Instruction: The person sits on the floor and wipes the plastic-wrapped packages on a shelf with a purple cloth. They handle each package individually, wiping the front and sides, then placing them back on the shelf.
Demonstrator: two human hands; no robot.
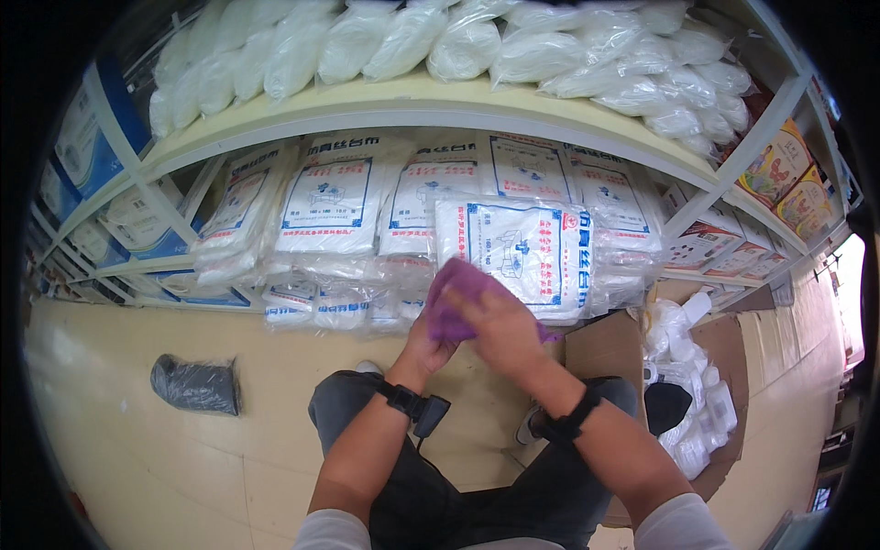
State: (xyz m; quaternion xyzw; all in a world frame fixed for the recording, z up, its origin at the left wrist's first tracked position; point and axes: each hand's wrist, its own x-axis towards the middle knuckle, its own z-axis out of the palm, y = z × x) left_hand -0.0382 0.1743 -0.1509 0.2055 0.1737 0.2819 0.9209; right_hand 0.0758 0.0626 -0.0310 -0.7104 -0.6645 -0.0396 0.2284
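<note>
A crumpled purple cloth (451,280) is bunched between my two hands, in front of the lower shelf. My left hand (429,346) is closed on its lower left side. My right hand (500,325) lies over the cloth from the right with bent fingers, slightly smeared by motion, and a corner of the cloth sticks out past it. Just behind the hands, a clear plastic package of white sheets with blue and red print (518,247) lies on top of similar packages (328,206) and juts toward me.
White plastic bag bundles (394,41) fill the upper shelf (422,101). A dark plastic-wrapped roll (194,385) lies on the floor at left. An open cardboard box (600,353) with white plastic items (692,431) stands by my right knee. Boxes (788,174) line the right shelves.
</note>
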